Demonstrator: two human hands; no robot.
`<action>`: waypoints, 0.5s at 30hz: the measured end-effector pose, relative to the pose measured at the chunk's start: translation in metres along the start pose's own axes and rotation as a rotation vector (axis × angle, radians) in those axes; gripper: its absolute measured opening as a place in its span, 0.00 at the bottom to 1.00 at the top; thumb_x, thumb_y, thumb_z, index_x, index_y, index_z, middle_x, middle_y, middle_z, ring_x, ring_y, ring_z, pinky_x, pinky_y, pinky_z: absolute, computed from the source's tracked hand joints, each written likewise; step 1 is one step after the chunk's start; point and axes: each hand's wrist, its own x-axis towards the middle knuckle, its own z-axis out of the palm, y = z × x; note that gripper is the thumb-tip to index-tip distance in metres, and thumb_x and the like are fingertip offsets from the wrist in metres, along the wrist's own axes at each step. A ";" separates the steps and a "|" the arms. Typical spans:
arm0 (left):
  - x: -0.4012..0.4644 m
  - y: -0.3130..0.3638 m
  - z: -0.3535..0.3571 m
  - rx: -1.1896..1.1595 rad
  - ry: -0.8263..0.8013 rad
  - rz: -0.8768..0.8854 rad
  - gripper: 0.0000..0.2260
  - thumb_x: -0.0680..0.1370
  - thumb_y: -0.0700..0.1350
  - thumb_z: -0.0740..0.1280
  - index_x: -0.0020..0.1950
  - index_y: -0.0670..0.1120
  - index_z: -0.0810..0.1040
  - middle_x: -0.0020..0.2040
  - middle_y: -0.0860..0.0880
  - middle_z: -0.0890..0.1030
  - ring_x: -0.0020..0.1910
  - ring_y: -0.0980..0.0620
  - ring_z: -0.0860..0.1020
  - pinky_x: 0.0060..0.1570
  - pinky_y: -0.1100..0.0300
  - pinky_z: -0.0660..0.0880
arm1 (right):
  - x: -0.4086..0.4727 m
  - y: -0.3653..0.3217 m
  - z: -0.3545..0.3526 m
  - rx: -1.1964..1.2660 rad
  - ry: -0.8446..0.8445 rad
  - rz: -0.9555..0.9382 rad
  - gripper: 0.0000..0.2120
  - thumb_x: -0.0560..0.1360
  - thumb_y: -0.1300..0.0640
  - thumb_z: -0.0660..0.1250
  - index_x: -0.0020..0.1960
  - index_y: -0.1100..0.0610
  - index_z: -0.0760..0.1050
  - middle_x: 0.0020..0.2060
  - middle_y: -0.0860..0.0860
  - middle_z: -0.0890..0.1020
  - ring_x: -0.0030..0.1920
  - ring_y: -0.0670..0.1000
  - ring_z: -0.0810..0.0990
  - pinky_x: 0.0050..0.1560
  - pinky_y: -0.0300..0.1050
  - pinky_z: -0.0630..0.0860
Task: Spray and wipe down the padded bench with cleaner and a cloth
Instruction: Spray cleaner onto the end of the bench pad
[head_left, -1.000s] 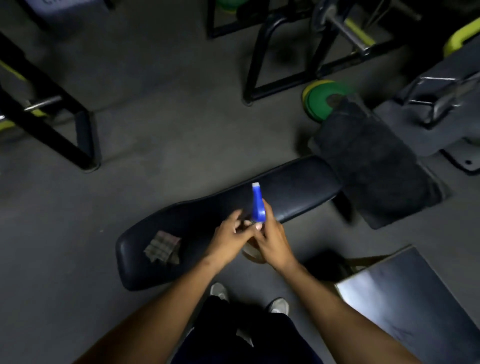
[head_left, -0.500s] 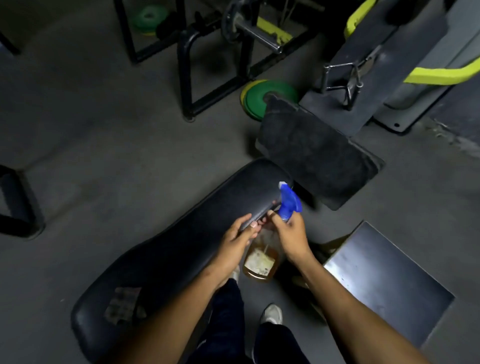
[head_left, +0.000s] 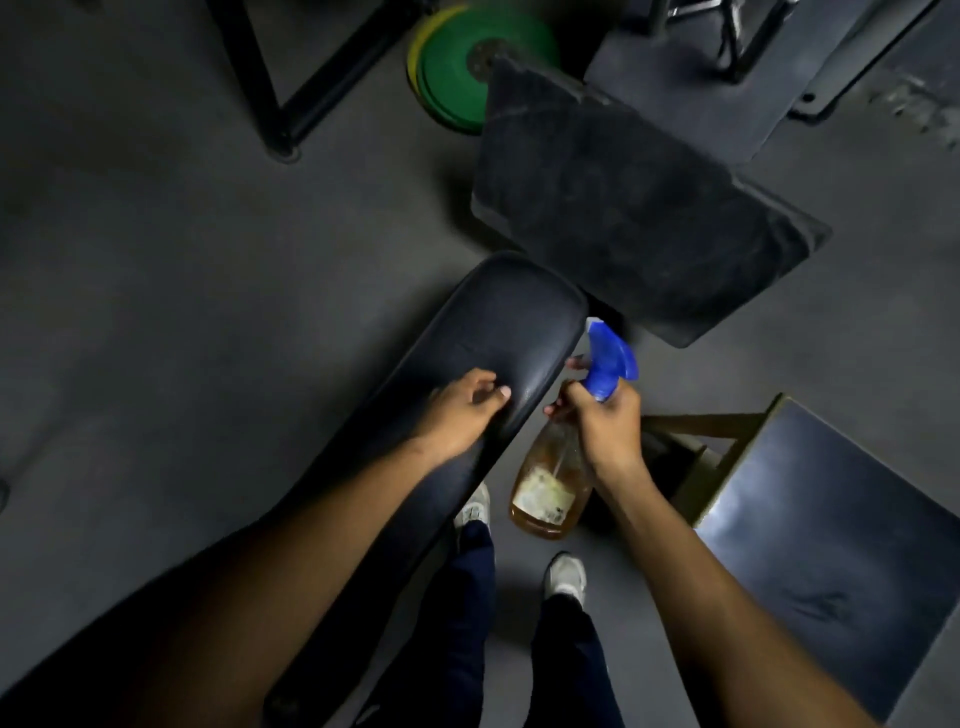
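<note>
The black padded bench (head_left: 498, 322) runs diagonally from lower left to the centre. My right hand (head_left: 602, 421) grips the neck of a spray bottle (head_left: 550, 488) with amber liquid and a blue trigger head (head_left: 608, 358), held just off the bench's right edge with the nozzle pointing up toward the far end. My left hand (head_left: 462, 410) hovers over the pad, empty, with fingers loosely curled. The cloth is out of view.
A dark square pad (head_left: 623, 208) lies past the bench's far end. Green weight plates (head_left: 467, 62) and a black rack frame (head_left: 280, 93) stand at the back. A dark-topped stool (head_left: 831, 545) sits at right. My shoes (head_left: 566, 571) are beside the bench.
My left hand has let go of the bottle and moved left over the pad. The view has swung toward the bench's far end, and the cloth has left the frame.
</note>
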 end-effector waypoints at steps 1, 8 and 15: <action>0.023 -0.008 -0.002 0.082 -0.008 -0.005 0.21 0.80 0.55 0.65 0.70 0.48 0.74 0.67 0.49 0.78 0.66 0.50 0.76 0.65 0.58 0.70 | 0.011 0.009 0.006 -0.013 0.010 0.013 0.12 0.75 0.68 0.66 0.46 0.51 0.80 0.34 0.53 0.81 0.38 0.60 0.82 0.44 0.54 0.81; 0.162 -0.053 0.006 0.671 -0.034 0.065 0.34 0.77 0.63 0.63 0.79 0.51 0.59 0.81 0.47 0.57 0.78 0.44 0.58 0.76 0.51 0.56 | 0.073 0.076 0.036 -0.194 0.029 0.063 0.06 0.68 0.56 0.69 0.45 0.50 0.80 0.29 0.48 0.82 0.33 0.50 0.86 0.47 0.65 0.84; 0.201 -0.096 0.047 0.797 -0.033 0.015 0.54 0.67 0.72 0.67 0.79 0.57 0.34 0.79 0.50 0.30 0.78 0.39 0.34 0.74 0.35 0.47 | 0.101 0.111 0.051 -0.349 0.000 0.074 0.18 0.63 0.46 0.66 0.51 0.48 0.78 0.33 0.51 0.85 0.38 0.55 0.88 0.46 0.62 0.83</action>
